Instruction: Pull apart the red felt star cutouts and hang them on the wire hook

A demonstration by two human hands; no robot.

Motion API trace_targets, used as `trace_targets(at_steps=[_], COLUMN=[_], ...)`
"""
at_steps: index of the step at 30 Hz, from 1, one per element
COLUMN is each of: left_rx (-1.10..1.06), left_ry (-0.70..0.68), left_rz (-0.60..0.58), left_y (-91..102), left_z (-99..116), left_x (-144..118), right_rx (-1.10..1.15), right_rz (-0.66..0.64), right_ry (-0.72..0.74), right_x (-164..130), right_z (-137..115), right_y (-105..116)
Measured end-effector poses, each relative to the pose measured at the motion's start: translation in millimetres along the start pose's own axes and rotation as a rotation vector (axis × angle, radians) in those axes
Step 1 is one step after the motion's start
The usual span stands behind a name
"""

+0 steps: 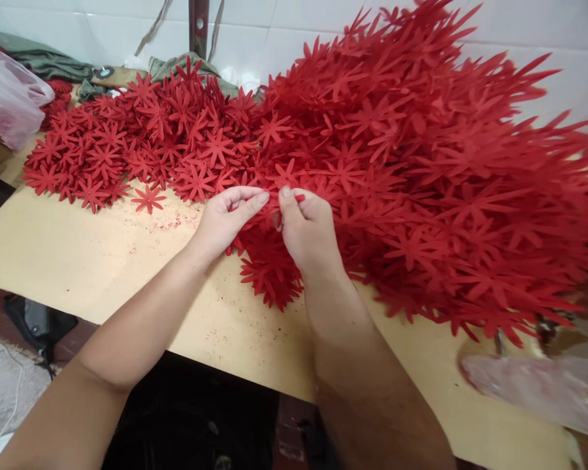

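My left hand (pixel 225 219) and my right hand (pixel 308 228) meet over the near edge of a large heap of red flower pieces (pixel 215 147). Thumb and fingers of both are pinched together. Between the fingertips shows a bit of a red flower piece (pixel 300 198), with most of it covered by the fingers. The loose pieces are flat, with several narrow petals spread like a star. One lone flower piece (pixel 148 199) lies on the board left of my hands. Below my wrists, a small clump of them (pixel 273 274) sticks out from the heap.
Taller stacks of red flower pieces (pixel 421 163) fill the right side. The pale tabletop (pixel 78 251) carries red crumbs. A plastic bag (pixel 12 91) stands far left, and clear plastic (pixel 534 388) lies at right. Green cloth (pixel 39 55) sits along the tiled wall (pixel 102 29).
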State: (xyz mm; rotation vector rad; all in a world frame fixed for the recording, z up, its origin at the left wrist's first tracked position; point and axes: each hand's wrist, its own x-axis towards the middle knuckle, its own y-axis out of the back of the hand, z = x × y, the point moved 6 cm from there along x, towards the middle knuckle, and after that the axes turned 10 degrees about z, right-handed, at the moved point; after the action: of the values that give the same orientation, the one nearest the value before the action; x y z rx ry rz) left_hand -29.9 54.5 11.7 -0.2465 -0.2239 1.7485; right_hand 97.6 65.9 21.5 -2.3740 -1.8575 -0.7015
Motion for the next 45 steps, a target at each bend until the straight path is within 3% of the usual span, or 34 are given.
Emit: trace_targets(at_steps=[9,18,24,33,39,45], left_rx=[-0.056,0.033,0.061,0.069,0.038,0.039], left_ry=[0.037,-0.003,-0.031,-0.043,0.045,0.070], left_rz=[0.003,0.003,0.043,0.036,0.044,0.078], left_y=[1.2,1.9,3.6,5.7,6.9,8.4], left_z=[-4,-1,1,3,1,2], left_x=[2,2,4,4,5,5], right_rx=[0.251,0.341,0.361,0.122,0.074,0.071], right_rz=[-0.122,-0.131,-0.055,-0.200,-0.115,-0.118], right_ry=[-0.037,-0.126,-0.206,-0.023,0.057,0.087], right_x=[-2,-3,-2,-6,-6,-8], right_z=[4,12,15,-3,-4,-6], right_y=[-11,-13,-10,-13,-11,-12])
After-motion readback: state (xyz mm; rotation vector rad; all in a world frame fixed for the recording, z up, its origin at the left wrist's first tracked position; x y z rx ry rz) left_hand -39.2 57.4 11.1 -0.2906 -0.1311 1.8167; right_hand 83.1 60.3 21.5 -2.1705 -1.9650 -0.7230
